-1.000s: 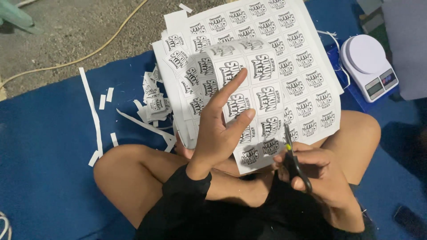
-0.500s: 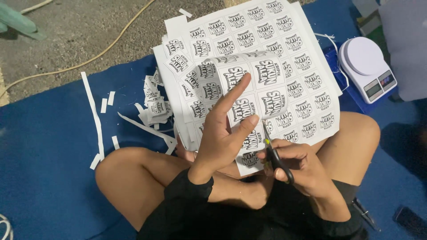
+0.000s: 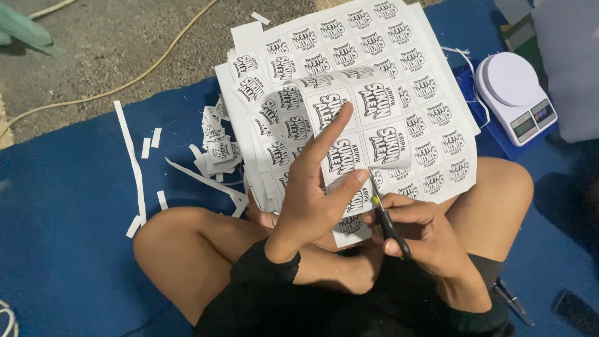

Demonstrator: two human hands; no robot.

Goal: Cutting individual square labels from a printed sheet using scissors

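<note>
Blue mat (image 3: 68,206): I sit cross-legged at its middle, stacked label sheets (image 3: 430,81) spread from my lap toward its far edge, a white scale (image 3: 508,87) near the right edge, paper strips (image 3: 128,156) toward the left. Sheet of labels (image 3: 368,134): my left hand (image 3: 312,200) pinches it, curled up. Scissors (image 3: 384,215): my right hand (image 3: 424,231) closes around the handles, blades biting the sheet's lower edge. Cutting is under way; the next snip needs the blades kept between label rows. Since half a second ago, the scissors sit slightly further right.

white label sheet (image 3: 399,118), blue mat (image 3: 62,206), white scale (image 3: 515,93)
</note>
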